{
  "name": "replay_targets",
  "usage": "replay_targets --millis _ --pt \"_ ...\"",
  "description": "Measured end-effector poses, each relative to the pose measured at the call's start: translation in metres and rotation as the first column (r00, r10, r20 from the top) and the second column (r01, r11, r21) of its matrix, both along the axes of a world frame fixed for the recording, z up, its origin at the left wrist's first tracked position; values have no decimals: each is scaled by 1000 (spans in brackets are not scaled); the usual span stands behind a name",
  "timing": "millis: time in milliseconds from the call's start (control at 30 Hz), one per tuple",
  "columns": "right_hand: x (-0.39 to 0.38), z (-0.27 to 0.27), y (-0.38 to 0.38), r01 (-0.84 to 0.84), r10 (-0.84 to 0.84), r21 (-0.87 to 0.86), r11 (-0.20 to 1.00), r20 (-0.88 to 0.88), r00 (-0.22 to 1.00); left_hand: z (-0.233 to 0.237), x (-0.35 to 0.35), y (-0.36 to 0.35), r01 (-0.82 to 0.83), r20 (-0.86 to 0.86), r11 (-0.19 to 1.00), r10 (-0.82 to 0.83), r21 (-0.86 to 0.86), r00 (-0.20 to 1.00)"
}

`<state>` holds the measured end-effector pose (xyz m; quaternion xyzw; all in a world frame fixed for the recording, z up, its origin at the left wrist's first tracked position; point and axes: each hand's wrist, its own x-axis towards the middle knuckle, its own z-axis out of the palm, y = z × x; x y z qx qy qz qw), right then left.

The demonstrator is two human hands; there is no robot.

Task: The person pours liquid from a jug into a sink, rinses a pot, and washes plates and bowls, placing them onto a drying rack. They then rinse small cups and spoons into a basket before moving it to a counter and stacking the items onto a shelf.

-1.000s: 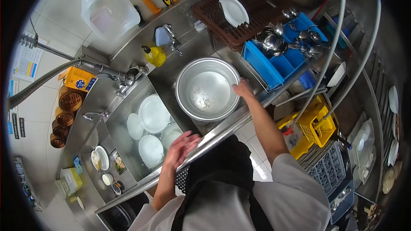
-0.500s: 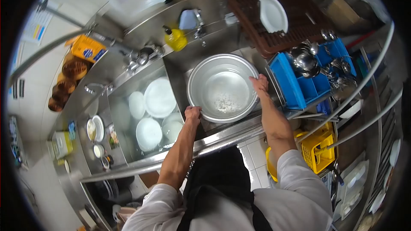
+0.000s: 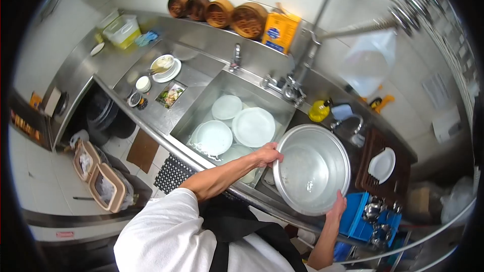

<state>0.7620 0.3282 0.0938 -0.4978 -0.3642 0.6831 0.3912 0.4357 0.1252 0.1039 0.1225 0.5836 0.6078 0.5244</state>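
Observation:
A large round aluminium basin (image 3: 295, 153) is held in both hands over the right-hand sink bay, raised and tilted, with a little water and some pale bits inside. My left hand (image 3: 268, 154) is closed on its left rim, right beside the water-filled sink (image 3: 189, 128). At the lower right, my right hand (image 3: 337, 205) grips the rim close to a blue cutlery caddy (image 3: 353, 214). White plates (image 3: 253, 127) and white bowls (image 3: 214, 138) lie under water in the sink to the left of the basin.
Behind the basin stand a yellow soap bottle (image 3: 318, 111) and a faucet (image 3: 353, 121). A brown rack (image 3: 364, 163) holds a white dish (image 3: 381, 165). Left on the counter are a scrap opening (image 3: 171, 94) and stacked used dishes (image 3: 167, 68). A spray hose (image 3: 363, 28) hangs above.
My view has swung to the left. The basin has come up from the right-hand bay and tilted, with both hands still on its rim; the water in it has shifted.

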Motion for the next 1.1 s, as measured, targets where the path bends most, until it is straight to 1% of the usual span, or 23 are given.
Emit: replay_targets --millis 33,100,233,267,300,333,400,467,500,567,600,633,667,700,733,767,833,900,933,1000,1033,1067,1100 --pt "-9 23 -8 -24 23 14 1000 9 1000 20 -6 -13 32 -16 998 -31 45 999" --pt "-24 60 -28 11 -13 34 999 68 998 48 -22 -35 39 -14 997 -38 69 999" --pt "-63 111 -74 -51 45 95 994 62 997 81 -72 -85 90 -7 989 -90 116 996" --pt "-75 123 -95 -40 34 94 995 66 997 89 -89 -98 113 3 982 -114 149 993" --pt "-90 135 -115 -91 85 106 990 56 995 103 -110 -116 207 -6 970 -208 125 978" --pt "-109 143 -132 -139 135 124 982 44 990 113 -130 -132 223 -12 965 -223 135 975" --pt "-143 146 -165 -129 116 145 981 95 989 128 -168 -169 200 -19 973 -200 111 980" --pt "-181 147 -201 -175 156 160 971 127 980 144 -206 -208 205 -29 975 -203 89 979" --pt "-200 148 -219 -166 147 139 976 138 979 151 -223 -231 164 -46 984 -161 70 986" --pt "-245 149 -250 -291 266 111 950 199 943 163 -263 -276 114 -121 993 -112 12 986" --pt "-268 149 -264 -290 267 90 953 208 941 168 -282 -299 105 -173 994 -108 -25 979" --pt "-295 148 -278 -366 347 90 926 175 921 170 -300 -323 73 -219 994 -88 -76 972" --pt "-321 145 -290 -435 421 96 895 137 897 168 -314 -347 -13 -227 999 5 -35 974" --pt "-345 141 -298 -513 501 77 855 133 855 173 -331 -370 -37 -288 998 19 -55 957" --pt "-369 135 -307 -579 569 57 813 127 812 168 -347 -393 -97 -261 995 90 -17 961" --pt "-392 129 -316 -646 635 31 762 156 756 178 -358 -411 -159 -280 987 146 -25 949" --pt "-442 128 -336 -752 742 -2 659 170 649 167 -389 -448 -296 -293 954 270 -46 917" --pt "-489 113 -358 -822 817 20 569 98 568 148 -423 -481 -396 -360 909 329 -129 873" --pt "-512 109 -372 -836 830 19 548 110 546 132 -443 -498 -422 -312 901 375 -97 873" --pt "-550 64 -393 -855 858 101 509 22 514 109 -482 -525 -440 -265 887 395 -139 879" --pt "-571 41 -403 -871 863 151 469 135 488 92 -499 -539 -439 -239 892 404 -113 883" --pt "-593 -14 -415 -865 827 176 471 253 502 76 -515 -551 -401 -237 908 365 -125 900" --pt "-613 -20 -425 -876 780 122 467 409 473 59 -529 -562 -406 -225 905 372 -127 900"
